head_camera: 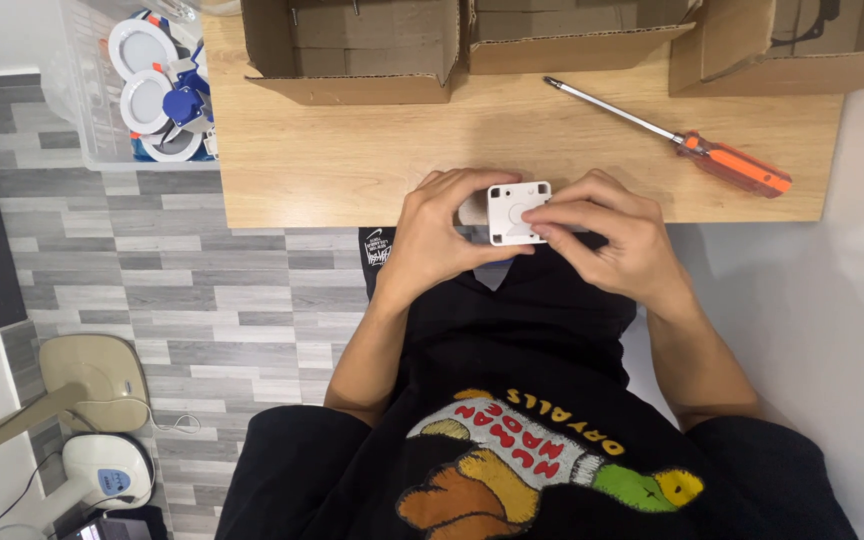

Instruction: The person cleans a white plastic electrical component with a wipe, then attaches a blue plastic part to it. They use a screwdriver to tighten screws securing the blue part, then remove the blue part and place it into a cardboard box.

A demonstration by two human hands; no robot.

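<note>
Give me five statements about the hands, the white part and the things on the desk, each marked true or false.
1. Both the left hand and the right hand hold the small white square part. True.
2. The orange-handled screwdriver is in the right hand. False: it lies untouched on the wooden desk, beyond the hands.
3. Open cardboard boxes stand along the desk's far edge. True.
4. The white part rests flat in a cardboard box. False: the hands hold it at the desk's near edge.
5. A clear plastic bin of round white fittings sits beside the desk's left end. True.
</note>
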